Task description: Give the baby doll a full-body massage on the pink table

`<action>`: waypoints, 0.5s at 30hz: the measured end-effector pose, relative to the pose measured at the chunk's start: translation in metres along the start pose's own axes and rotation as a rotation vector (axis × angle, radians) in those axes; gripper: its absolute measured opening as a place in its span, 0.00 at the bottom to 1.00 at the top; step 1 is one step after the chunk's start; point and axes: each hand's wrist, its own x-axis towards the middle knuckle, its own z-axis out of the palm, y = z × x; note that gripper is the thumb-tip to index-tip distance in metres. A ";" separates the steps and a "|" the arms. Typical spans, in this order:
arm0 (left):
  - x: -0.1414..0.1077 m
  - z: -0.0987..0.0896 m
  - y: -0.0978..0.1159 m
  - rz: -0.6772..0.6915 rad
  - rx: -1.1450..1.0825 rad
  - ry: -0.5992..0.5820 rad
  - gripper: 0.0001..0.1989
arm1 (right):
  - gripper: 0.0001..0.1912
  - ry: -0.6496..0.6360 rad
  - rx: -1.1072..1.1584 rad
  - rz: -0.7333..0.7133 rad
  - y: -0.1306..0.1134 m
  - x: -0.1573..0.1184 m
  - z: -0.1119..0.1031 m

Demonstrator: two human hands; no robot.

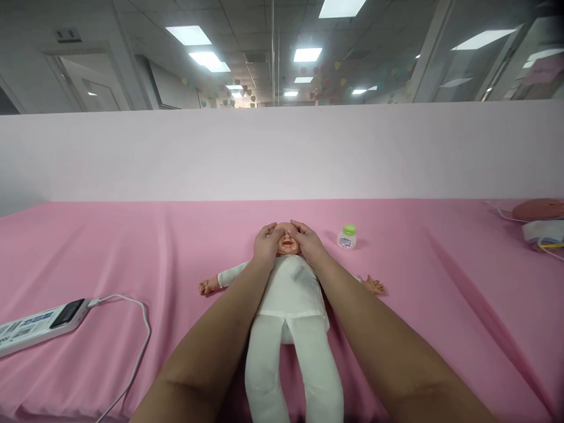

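A baby doll (288,288) in a white top and trousers lies face up on a pink sheet, its arms spread out to the sides. My left hand (267,242) rests along one side of the doll's head (288,245), thumb towards the eye. On the opposite side my right hand (309,241) lies the same way, its thumb by the other eye. Both hands are open, with fingers laid against the head rather than gripping it. The doll's mouth and chin show between them; its eyes are partly covered. My forearms pass over the doll's upper arms.
Right of the head stands a small clear bottle (347,238) with a green cap. A white device (44,323) with a dark screen and cable (143,341) lies at left. Several items, including a brown rounded one (538,210), sit far right. A white wall (282,154) borders the back.
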 end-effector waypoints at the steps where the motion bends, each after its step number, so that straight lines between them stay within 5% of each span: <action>1: -0.001 0.000 0.001 0.004 0.006 0.001 0.24 | 0.31 0.000 -0.029 -0.012 0.000 0.000 0.000; 15: 0.005 0.002 0.000 -0.031 0.057 0.049 0.17 | 0.22 0.065 0.036 0.057 0.002 0.007 0.003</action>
